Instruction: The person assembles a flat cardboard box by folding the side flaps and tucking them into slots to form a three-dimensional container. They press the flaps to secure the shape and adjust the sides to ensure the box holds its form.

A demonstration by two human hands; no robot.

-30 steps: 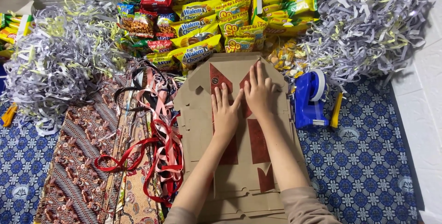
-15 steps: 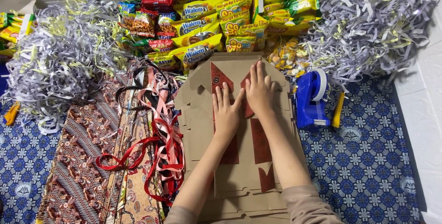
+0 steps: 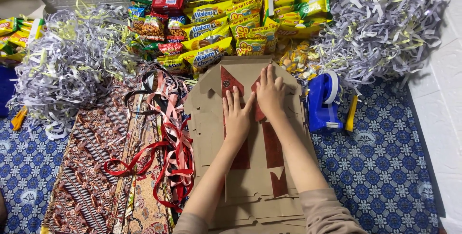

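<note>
Hands little moved since the earlier frame, left hand (image 3: pixel 237 114) and right hand (image 3: pixel 270 94) pressing with flat open fingers on my cardboard stack (image 3: pixel 250 166), lying on the floor: light, stiff, creasable, best gripped at side edges.

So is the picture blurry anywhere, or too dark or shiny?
In the head view the light is bright and even, and both hands, left and right, look sharp on the flat cardboard. The snack packets catch small shiny glints. The shredded paper at the right edge looks a bit washed out, and shadows are soft.
</note>
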